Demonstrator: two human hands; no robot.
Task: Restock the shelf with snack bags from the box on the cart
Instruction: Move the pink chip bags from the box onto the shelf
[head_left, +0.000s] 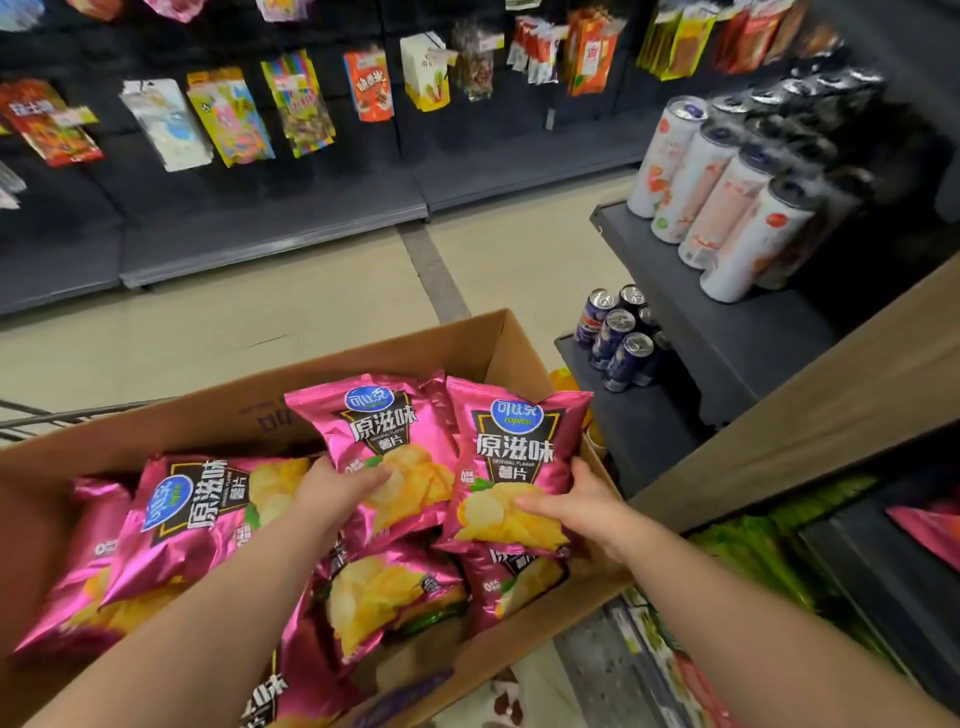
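Cart (52, 415) mostly hidden behind the box (395, 353); print on the hanging packets (228, 117) blurred beyond reading.

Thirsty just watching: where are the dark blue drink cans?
Head view, right of centre: the dark blue drink cans stand on a low grey shelf beside the brown cardboard box, below the tall white tubes.

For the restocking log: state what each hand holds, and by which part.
Left hand grips a glossy pink foil potato-chip bag at its lower left edge; right hand grips a second such bag at its lower right edge.
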